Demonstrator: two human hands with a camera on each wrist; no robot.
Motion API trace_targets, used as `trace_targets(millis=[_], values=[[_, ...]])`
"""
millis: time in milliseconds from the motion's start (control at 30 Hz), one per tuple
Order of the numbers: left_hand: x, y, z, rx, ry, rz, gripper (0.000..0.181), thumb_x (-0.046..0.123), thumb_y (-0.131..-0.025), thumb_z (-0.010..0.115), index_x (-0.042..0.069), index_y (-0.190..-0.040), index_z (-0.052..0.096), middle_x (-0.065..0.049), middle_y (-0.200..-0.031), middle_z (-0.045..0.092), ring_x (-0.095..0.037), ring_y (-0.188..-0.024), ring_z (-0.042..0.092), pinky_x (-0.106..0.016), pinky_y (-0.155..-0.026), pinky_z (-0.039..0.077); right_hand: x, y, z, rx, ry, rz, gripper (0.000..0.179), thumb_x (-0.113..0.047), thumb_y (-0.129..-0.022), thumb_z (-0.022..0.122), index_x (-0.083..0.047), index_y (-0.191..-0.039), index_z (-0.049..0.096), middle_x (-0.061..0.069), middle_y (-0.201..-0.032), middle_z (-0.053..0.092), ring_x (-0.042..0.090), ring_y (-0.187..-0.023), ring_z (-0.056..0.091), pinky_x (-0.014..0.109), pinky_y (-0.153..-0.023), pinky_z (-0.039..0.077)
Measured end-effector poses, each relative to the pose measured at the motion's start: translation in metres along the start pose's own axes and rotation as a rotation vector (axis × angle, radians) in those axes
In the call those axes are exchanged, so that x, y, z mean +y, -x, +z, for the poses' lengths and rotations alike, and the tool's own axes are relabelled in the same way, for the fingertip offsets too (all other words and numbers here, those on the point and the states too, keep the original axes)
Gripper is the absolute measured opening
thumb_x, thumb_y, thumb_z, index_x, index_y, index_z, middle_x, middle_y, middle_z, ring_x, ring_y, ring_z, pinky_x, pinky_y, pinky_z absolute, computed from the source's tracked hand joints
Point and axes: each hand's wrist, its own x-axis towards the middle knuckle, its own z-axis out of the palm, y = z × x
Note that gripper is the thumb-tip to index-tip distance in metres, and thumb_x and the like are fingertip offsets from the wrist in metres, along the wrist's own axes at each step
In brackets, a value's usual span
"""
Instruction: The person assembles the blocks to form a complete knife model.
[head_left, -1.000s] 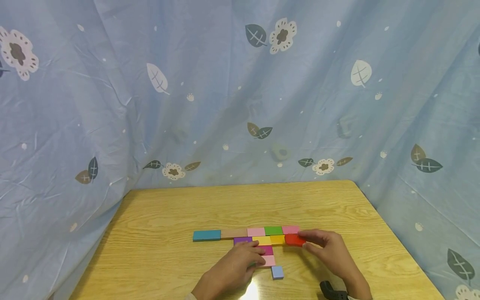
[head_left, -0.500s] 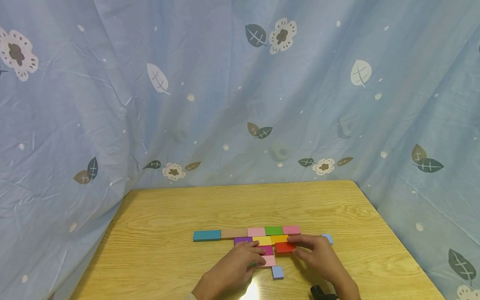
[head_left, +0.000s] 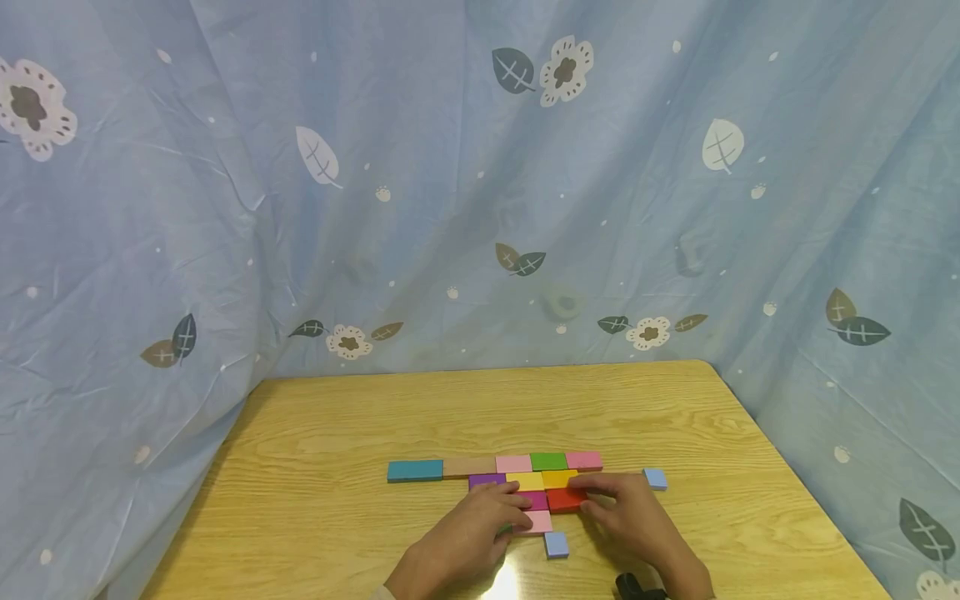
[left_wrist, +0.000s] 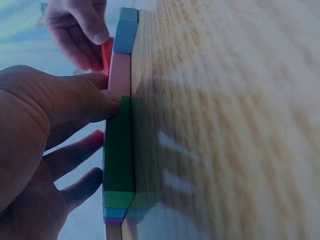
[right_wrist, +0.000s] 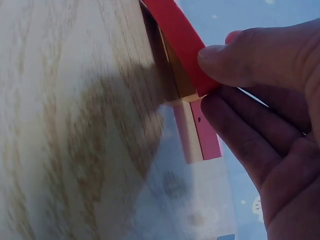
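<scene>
In the head view my right hand [head_left: 628, 510] pinches a flat red block [head_left: 566, 500] beside the magenta block [head_left: 534, 500], just below an orange one [head_left: 559, 479]. The right wrist view shows the thumb on the red block's [right_wrist: 182, 45] face, with the block tilted. My left hand [head_left: 474, 523] rests over the lower left of the block layout, fingers spread. Its thumb touches the side of the row where a green block [left_wrist: 119, 150] meets a pink block [left_wrist: 120, 74] in the left wrist view. The hand partly covers the purple block [head_left: 487, 480].
A top row runs from a teal block [head_left: 415, 472] through a tan block [head_left: 468, 467], pink and green to a pink block [head_left: 584, 461]. One small blue block [head_left: 556, 545] lies below the layout, another blue block [head_left: 655, 479] to the right. A patterned curtain surrounds the wooden table [head_left: 337, 417].
My right hand has brought the red block left and toward me, from beside the orange block to beside the magenta one. The right blue block has come into view. My left hand stays put.
</scene>
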Motion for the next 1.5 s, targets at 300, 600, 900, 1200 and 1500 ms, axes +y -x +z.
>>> trace_targets(millis=[300, 600, 900, 1200, 1500], values=[[0.000, 0.000, 0.000, 0.006, 0.030, 0.000, 0.026, 0.010, -0.105, 0.071, 0.022, -0.124, 0.084, 0.005, -0.148, 0.071, -0.028, -0.148, 0.060, -0.047, -0.125, 0.050, -0.003, -0.003, 0.002, 0.038, 0.122, -0.105, 0.031, -0.002, -0.087, 0.089, -0.019, -0.112, 0.086, -0.008, -0.110, 0.084, 0.016, -0.108, 0.080, 0.040, -0.091, 0.070], [0.000, -0.002, 0.000, 0.005, 0.003, 0.018, 0.026, 0.008, -0.102, 0.072, 0.021, -0.122, 0.084, 0.004, -0.145, 0.073, -0.029, -0.144, 0.064, -0.045, -0.123, 0.053, -0.006, -0.004, 0.001, -0.001, 0.117, -0.155, 0.026, -0.001, -0.089, 0.088, -0.017, -0.110, 0.086, -0.007, -0.106, 0.085, 0.021, -0.104, 0.082, 0.042, -0.089, 0.070], [0.000, -0.003, 0.000, -0.010, -0.007, 0.008, 0.026, 0.008, -0.102, 0.073, 0.022, -0.122, 0.084, 0.005, -0.145, 0.073, -0.028, -0.144, 0.064, -0.043, -0.123, 0.053, -0.010, -0.006, 0.002, -0.020, 0.244, -0.178, 0.025, -0.002, -0.089, 0.087, -0.021, -0.105, 0.086, -0.012, -0.101, 0.083, 0.012, -0.099, 0.079, 0.040, -0.086, 0.069], [0.001, -0.003, -0.003, -0.016, 0.010, 0.005, 0.026, 0.008, -0.103, 0.073, 0.021, -0.122, 0.085, 0.003, -0.145, 0.073, -0.029, -0.144, 0.064, -0.044, -0.123, 0.053, -0.015, -0.007, 0.007, 0.020, 0.300, -0.193, 0.023, -0.002, -0.087, 0.090, -0.018, -0.103, 0.086, -0.010, -0.100, 0.083, 0.013, -0.096, 0.079, 0.038, -0.084, 0.069], [0.000, -0.002, -0.001, -0.012, 0.016, -0.001, 0.026, 0.009, -0.103, 0.073, 0.022, -0.123, 0.084, 0.005, -0.146, 0.072, -0.029, -0.145, 0.063, -0.045, -0.123, 0.053, -0.010, -0.001, -0.013, 0.059, 0.096, -0.065, 0.025, -0.011, -0.093, 0.088, -0.016, -0.118, 0.085, -0.004, -0.114, 0.084, 0.023, -0.109, 0.081, 0.043, -0.090, 0.070]])
